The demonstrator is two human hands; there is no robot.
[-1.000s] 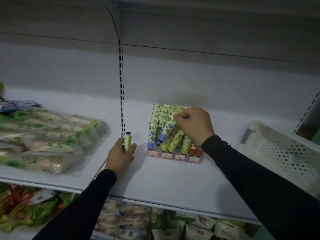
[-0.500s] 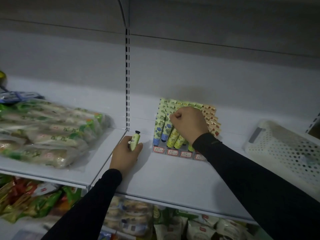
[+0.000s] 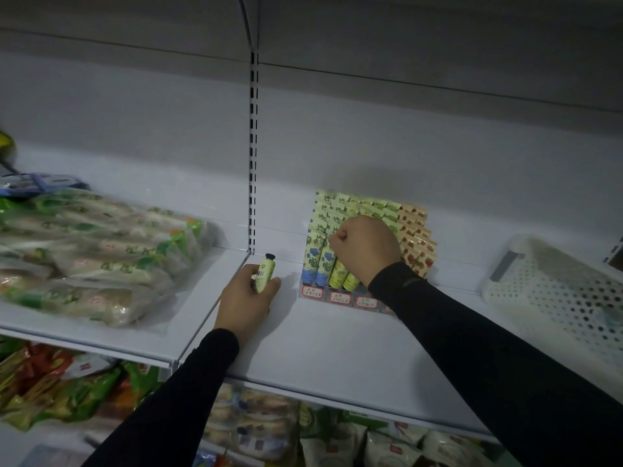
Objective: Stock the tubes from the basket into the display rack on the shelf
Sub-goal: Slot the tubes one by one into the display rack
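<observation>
Since a moment ago both arms have barely shifted; right fist sits a bit lower against the tubes. Left hand point(image 3: 247, 298) rests on the shelf point(image 3: 323, 348), grip wrapped around a yellow-green tube point(image 3: 264, 273) with its black cap up. Right hand point(image 3: 365, 249) is curled at the display rack point(image 3: 340, 299); can't tell if it's pinching a tube. Rows of tubes point(image 3: 347, 210) fill the rack. White basket point(image 3: 553, 298) sits far right, packaged snacks point(image 3: 94, 254) far left.
</observation>
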